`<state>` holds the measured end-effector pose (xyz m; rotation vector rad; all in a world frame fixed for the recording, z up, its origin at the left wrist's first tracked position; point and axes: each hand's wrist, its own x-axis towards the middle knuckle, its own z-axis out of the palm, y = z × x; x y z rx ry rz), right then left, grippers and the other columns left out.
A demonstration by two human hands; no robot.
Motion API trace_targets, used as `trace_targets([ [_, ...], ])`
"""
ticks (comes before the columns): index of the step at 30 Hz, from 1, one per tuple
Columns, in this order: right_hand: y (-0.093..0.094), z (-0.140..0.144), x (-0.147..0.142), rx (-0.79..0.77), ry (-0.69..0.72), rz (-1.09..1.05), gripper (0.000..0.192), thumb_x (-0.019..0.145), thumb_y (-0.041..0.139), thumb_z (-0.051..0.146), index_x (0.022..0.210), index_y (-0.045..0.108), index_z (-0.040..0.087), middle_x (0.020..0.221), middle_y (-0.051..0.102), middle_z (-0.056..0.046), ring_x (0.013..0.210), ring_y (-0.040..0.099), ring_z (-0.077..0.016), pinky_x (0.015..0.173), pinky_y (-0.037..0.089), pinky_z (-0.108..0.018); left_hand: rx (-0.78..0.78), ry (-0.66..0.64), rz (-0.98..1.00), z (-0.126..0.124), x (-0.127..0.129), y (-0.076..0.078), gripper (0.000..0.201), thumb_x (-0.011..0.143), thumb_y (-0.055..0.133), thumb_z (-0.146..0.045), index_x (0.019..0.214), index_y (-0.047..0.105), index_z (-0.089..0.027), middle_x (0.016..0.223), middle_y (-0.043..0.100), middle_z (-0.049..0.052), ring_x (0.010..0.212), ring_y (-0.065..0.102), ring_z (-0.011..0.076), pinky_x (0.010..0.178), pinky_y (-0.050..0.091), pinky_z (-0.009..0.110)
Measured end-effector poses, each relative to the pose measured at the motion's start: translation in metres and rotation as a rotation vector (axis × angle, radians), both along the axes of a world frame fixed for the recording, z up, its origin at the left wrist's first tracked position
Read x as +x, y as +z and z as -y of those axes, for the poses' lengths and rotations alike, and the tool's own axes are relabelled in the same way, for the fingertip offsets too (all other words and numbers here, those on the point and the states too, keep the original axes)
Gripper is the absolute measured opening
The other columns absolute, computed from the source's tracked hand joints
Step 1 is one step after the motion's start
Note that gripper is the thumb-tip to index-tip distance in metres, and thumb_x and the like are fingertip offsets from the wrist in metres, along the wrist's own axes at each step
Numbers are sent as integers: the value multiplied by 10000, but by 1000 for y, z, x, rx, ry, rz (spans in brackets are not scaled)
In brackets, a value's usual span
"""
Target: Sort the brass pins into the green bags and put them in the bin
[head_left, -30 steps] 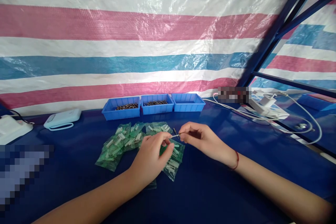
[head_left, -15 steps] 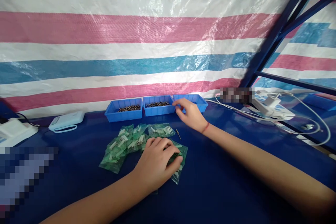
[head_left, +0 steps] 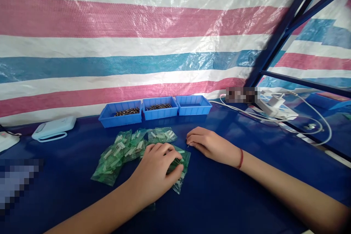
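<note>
Striped tarp [head_left: 137, 44] hangs as a wall beyond both hands; blue frame bars [head_left: 276, 40] rise beyond and to the outside of the right hand.

Desk [head_left: 219, 197], dark blue cover, carries everything.

Change noted: half a second ago the right hand was stretched to the trays; it is now back down on the desk, just beside the left. A second ago both hands pinched a small pin between them; now neither holds it up. Judgement: one piece has been let go and the right hand is at the next.

Left hand [head_left: 156, 172]: palm down, fingers curled and pressed onto the nearest of the green packets [head_left: 123, 151], which fan out to its outer side and just beyond it.

Right hand [head_left: 208, 144]: knuckles up, fingers drawn together, tips at a thin dark pin [head_left: 188, 146] on the desk. Whether it is truly pinched I cannot tell.

Beyond the hands: three blue trays [head_left: 159, 108] in a row, two with small dark parts, the one on the right apparently bare.

Far beyond the left hand: white device [head_left: 53, 129]. Beyond the right: white cables [head_left: 274, 117]. Nothing lies between hands and trays.
</note>
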<state>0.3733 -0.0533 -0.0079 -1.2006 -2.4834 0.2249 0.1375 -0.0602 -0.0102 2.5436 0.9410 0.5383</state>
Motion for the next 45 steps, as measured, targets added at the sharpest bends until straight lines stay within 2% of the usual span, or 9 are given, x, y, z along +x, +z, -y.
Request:
trace_targets([
  [5,5,7,0,-10,-102,-41,202,951,380,170,921,579,184,860,632,-82,774,566,-200,711,468,-345,-92,3,31,0,0,7,218,904,503,-312,1075,630,-265,1061,657,30,1039,580,253,946,400,481],
  [11,21,31,-24,-236,-85,-434,159,962,443,302,957,570,206,859,612,-28,741,553,-144,674,450,-271,-320,93,359,-5,2,16,214,887,556,-323,1078,622,-250,956,685,6,847,644,171,755,520,303],
  [14,23,38,-35,-308,-81,-626,142,936,505,327,934,565,199,801,589,-13,729,545,-136,658,446,-262,-281,49,416,-4,3,22,109,884,567,-288,904,666,-247,864,687,-21,764,639,141,709,513,264],
  [18,21,39,-38,-430,-78,-857,174,900,567,358,901,534,187,746,565,9,662,552,-112,622,455,-250,-229,35,440,0,4,26,72,863,593,-244,888,660,-241,839,687,-29,744,630,133,693,508,253],
  [29,17,37,-42,-645,-81,-970,276,870,585,441,849,555,167,741,639,-17,628,563,-103,611,463,-249,-121,131,424,-1,4,26,124,903,507,-258,831,601,-221,777,653,-13,696,600,143,666,497,273],
  [32,17,33,-39,-512,-144,-940,252,841,621,425,854,574,177,756,634,-11,642,572,-113,600,472,-247,-46,114,326,-3,2,21,102,914,484,-263,925,578,-223,887,664,15,822,621,174,737,503,309],
  [36,22,9,-29,-94,-285,-714,189,870,577,369,872,622,185,785,645,-21,676,581,-136,605,464,-254,168,51,97,-7,-4,21,305,907,517,-323,1194,513,-219,1171,620,88,1112,556,257,920,451,439],
  [39,30,-30,-25,188,-381,-528,177,894,521,313,890,642,184,797,674,-29,686,602,-151,627,472,-268,267,-34,-93,-5,-7,25,338,910,512,-392,1208,558,-239,1295,562,101,1222,480,303,979,395,518],
  [45,37,-89,-34,286,-372,-387,195,828,569,209,992,634,127,1006,664,-137,968,582,-270,915,411,-445,216,-93,-280,0,-10,21,494,897,448,-565,1306,524,-299,1469,415,97,1345,342,368,1022,313,633],
])
